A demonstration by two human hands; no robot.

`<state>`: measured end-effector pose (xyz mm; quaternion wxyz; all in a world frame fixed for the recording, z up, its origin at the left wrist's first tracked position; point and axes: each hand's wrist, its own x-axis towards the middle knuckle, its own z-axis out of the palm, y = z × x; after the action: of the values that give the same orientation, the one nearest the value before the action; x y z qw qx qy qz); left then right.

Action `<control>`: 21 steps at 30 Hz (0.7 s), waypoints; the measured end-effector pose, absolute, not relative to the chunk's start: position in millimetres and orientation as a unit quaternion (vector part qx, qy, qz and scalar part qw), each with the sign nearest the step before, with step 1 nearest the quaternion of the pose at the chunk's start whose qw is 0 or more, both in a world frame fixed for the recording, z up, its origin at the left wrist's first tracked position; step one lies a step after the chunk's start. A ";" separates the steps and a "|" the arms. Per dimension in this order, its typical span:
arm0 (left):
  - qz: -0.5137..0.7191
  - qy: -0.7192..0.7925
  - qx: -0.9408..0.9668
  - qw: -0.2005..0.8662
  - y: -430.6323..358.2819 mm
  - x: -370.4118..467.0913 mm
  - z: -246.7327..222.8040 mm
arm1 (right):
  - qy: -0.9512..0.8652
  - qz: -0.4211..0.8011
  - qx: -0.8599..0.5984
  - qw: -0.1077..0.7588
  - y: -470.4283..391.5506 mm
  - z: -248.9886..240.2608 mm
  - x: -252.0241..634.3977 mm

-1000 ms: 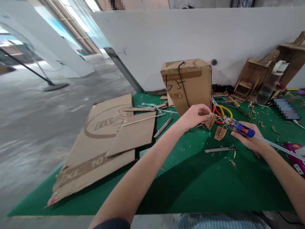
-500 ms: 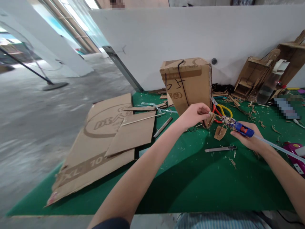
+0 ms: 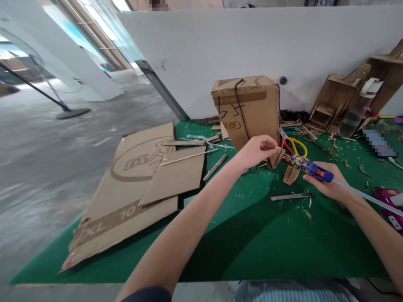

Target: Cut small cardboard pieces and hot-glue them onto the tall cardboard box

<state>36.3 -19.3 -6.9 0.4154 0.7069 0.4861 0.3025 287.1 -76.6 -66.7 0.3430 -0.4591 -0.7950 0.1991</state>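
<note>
Pinched in my left hand (image 3: pixel 260 150) is a small cardboard piece (image 3: pixel 276 157), held up beside the lower right of a cardboard box (image 3: pixel 250 111) with a black cord over it. My right hand (image 3: pixel 330 182) grips a blue hot glue gun (image 3: pixel 320 172). Its nozzle end, clogged with wood and cardboard scraps, points at the piece in my left hand, and a long clear glue stick (image 3: pixel 367 194) runs out of its back. Below the nozzle is a small cardboard tag (image 3: pixel 291 174). Scissors (image 3: pixel 296 147) with red and yellow handles lie behind.
A utility knife (image 3: pixel 291 196) lies in front of my hands, with a grey metal strip (image 3: pixel 215 167) further left. Cardboard sheets (image 3: pixel 141 167) cover the table's left side. At right stand a clear bottle (image 3: pixel 357 111), cardboard structures (image 3: pixel 329 100) and a purple tool (image 3: pixel 388 197).
My right hand and the glue gun have shifted slightly left, nearer the cardboard piece. My left hand stays almost in place, still holding the piece.
</note>
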 end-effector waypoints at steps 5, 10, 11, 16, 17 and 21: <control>0.307 0.486 0.708 0.411 -19.5 36.3 -6.8 | -0.803 0.201 -0.447 0.340 -77.2 -65.3 286.0; 0.301 0.489 0.706 0.413 -20.1 36.8 -6.2 | -0.804 0.202 -0.447 0.337 -77.9 -63.4 285.2; 0.301 0.489 0.706 0.414 -20.6 36.9 -5.7 | -0.802 0.201 -0.449 0.338 -77.8 -63.6 285.3; 0.302 0.493 0.702 0.416 -22.8 37.2 -4.3 | -0.804 0.202 -0.447 0.335 -77.5 -65.0 285.3; 0.303 0.493 0.701 0.417 -22.6 37.1 -4.6 | -0.806 0.205 -0.445 0.333 -77.8 -64.8 284.9; 0.311 0.487 0.701 0.418 -20.1 36.2 -7.2 | -0.809 0.213 -0.443 0.323 -79.5 -62.2 282.9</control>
<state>36.2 -20.1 -7.2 0.4177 0.7012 0.4871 0.3108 282.9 -79.5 -62.2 0.3227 -0.4426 -0.8091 0.2126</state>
